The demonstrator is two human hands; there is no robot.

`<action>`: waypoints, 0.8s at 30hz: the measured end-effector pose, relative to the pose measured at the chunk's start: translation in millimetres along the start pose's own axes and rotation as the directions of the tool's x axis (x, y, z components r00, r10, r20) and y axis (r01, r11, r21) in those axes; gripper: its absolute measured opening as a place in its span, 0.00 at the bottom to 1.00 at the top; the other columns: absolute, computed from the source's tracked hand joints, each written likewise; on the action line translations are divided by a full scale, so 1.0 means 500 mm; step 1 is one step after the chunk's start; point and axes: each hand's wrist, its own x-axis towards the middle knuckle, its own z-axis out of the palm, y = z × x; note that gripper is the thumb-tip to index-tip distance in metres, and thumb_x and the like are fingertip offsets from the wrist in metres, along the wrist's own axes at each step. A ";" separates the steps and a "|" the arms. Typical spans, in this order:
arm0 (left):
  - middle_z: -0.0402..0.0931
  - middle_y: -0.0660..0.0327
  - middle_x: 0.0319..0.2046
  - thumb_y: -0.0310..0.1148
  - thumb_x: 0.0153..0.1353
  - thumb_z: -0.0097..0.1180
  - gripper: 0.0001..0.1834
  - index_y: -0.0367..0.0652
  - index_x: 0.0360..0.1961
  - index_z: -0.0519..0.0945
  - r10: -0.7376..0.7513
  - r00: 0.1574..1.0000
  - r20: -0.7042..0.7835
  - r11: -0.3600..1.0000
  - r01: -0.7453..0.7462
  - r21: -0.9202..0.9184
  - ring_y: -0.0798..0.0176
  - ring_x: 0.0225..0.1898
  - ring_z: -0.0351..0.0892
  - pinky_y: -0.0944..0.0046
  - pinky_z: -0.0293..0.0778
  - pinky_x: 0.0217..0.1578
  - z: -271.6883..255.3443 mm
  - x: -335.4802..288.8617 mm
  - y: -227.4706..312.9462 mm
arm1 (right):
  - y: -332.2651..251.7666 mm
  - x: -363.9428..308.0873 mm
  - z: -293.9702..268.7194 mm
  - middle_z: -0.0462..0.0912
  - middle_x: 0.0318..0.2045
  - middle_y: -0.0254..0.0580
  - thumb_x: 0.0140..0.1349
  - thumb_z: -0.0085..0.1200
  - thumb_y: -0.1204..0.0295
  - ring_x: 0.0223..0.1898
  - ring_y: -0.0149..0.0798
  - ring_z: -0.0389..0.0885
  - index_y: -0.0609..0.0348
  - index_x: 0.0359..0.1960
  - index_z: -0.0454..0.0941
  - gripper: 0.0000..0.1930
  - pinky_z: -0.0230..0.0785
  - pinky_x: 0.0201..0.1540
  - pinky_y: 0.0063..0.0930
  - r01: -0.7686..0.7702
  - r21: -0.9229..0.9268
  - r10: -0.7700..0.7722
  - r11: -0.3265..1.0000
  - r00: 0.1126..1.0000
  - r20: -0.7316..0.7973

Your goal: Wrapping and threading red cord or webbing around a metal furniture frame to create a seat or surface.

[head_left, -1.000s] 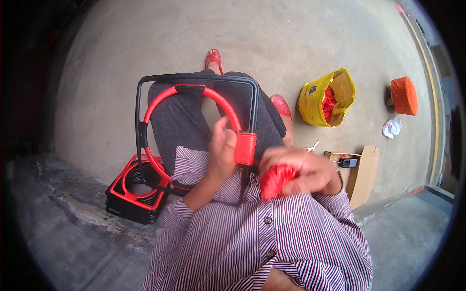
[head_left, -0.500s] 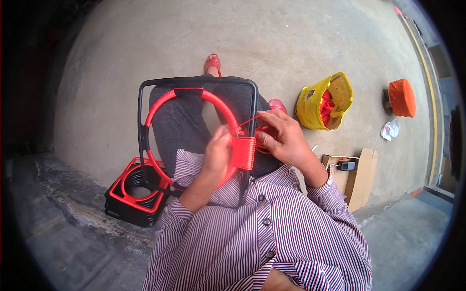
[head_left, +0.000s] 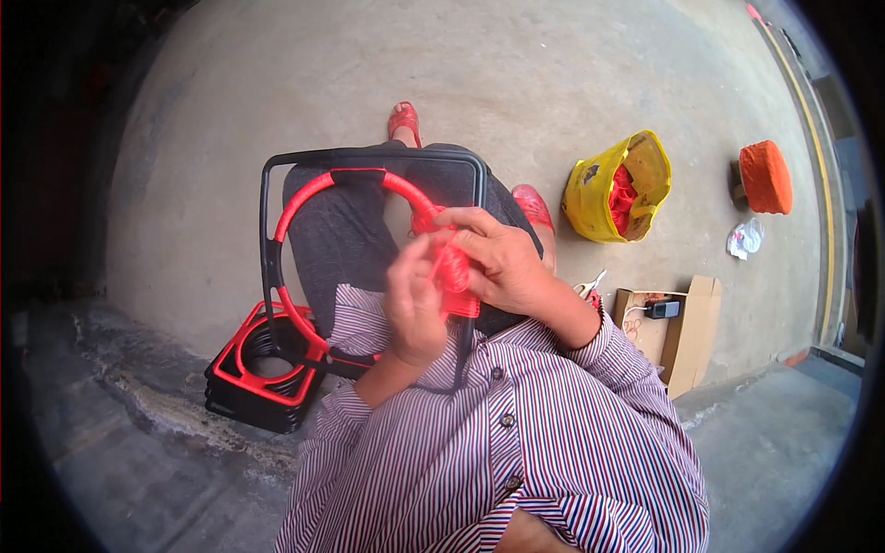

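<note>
Nearest, on the seated person's lap, lies a square black frame (head_left: 415, 157) with a ring (head_left: 300, 201) inside it. Red winding covers the ring's upper-left, upper-right and lower-left stretches, while short black lengths show uncovered at the top, left and bottom; the right side is largely hidden by the hands, though a flat red band (head_left: 467, 306) shows just below them. That side looks to be the unfinished part. The right hand (head_left: 507, 263) has its fingers closed around a red bundle (head_left: 450, 270); the left hand (head_left: 415, 309) is blurred beside it, and whether its fingers grip anything cannot be told. At left stands a stack of frames (head_left: 249, 404), its top one red. Right of the lap lie scissors (head_left: 590, 286), then an open cardboard box (head_left: 696, 327) containing a black device (head_left: 662, 309) and thin reddish cord (head_left: 632, 327). Farther out, a yellow bag (head_left: 585, 207) holds red material (head_left: 623, 198).
</note>
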 end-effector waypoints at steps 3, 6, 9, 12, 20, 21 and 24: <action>0.64 0.66 0.18 0.35 0.71 0.40 0.11 0.38 0.42 0.70 -0.603 0.795 0.066 0.636 0.529 -0.561 0.77 0.16 0.57 0.76 0.57 0.18 -0.012 0.004 -0.003 | 0.019 -0.022 0.001 0.76 0.49 0.42 0.51 0.62 0.73 0.48 0.36 0.77 0.60 0.44 0.79 0.16 0.69 0.50 0.26 -0.047 0.419 0.115 0.907 0.983 -0.139; 0.64 0.67 0.21 0.34 0.70 0.44 0.08 0.41 0.36 0.70 -0.707 0.701 0.090 0.557 0.631 -0.540 0.77 0.17 0.57 0.76 0.58 0.18 -0.010 0.012 -0.008 | 0.011 -0.040 0.006 0.78 0.43 0.39 0.60 0.57 0.69 0.46 0.34 0.77 0.63 0.47 0.75 0.16 0.68 0.51 0.26 -0.197 0.907 0.573 0.373 0.817 -0.058; 0.65 0.66 0.24 0.32 0.69 0.44 0.06 0.41 0.41 0.70 -0.678 0.678 0.284 0.480 0.701 -0.527 0.76 0.18 0.58 0.75 0.59 0.19 -0.020 0.010 -0.028 | 0.043 -0.019 -0.037 0.80 0.32 0.42 0.65 0.50 0.59 0.30 0.35 0.77 0.60 0.40 0.74 0.15 0.70 0.33 0.23 0.135 0.991 0.835 -0.010 0.546 -0.066; 0.65 0.65 0.25 0.32 0.69 0.43 0.11 0.41 0.49 0.68 -0.703 0.665 0.251 0.476 0.703 -0.528 0.75 0.20 0.60 0.75 0.60 0.21 -0.012 0.018 -0.031 | 0.093 -0.055 -0.141 0.80 0.32 0.44 0.64 0.47 0.52 0.32 0.40 0.78 0.59 0.40 0.75 0.21 0.75 0.32 0.35 0.148 0.988 0.677 -0.038 0.731 -0.084; 0.75 0.58 0.39 0.43 0.71 0.34 0.24 0.36 0.57 0.68 -0.709 0.551 0.441 0.350 0.817 -0.458 0.68 0.37 0.75 0.68 0.74 0.39 -0.003 0.031 -0.024 | 0.107 -0.115 -0.127 0.74 0.20 0.32 0.59 0.55 0.69 0.19 0.24 0.71 0.64 0.42 0.76 0.13 0.63 0.22 0.17 -0.382 0.890 0.714 0.248 0.693 0.099; 0.76 0.54 0.45 0.42 0.69 0.37 0.23 0.34 0.55 0.69 -0.678 0.561 0.475 0.335 0.811 -0.480 0.64 0.44 0.77 0.64 0.75 0.44 -0.010 0.026 -0.032 | 0.064 -0.097 -0.118 0.75 0.21 0.30 0.56 0.58 0.70 0.21 0.24 0.73 0.64 0.44 0.77 0.15 0.65 0.24 0.17 -0.520 0.834 0.662 0.184 0.693 0.286; 0.76 0.52 0.45 0.36 0.63 0.39 0.22 0.32 0.53 0.69 -0.668 0.556 0.495 0.289 0.806 -0.517 0.62 0.44 0.78 0.62 0.76 0.46 -0.010 0.023 -0.036 | 0.071 -0.102 -0.043 0.78 0.24 0.29 0.55 0.59 0.73 0.21 0.24 0.74 0.63 0.40 0.79 0.11 0.67 0.27 0.18 -0.685 0.658 0.550 0.312 0.695 0.463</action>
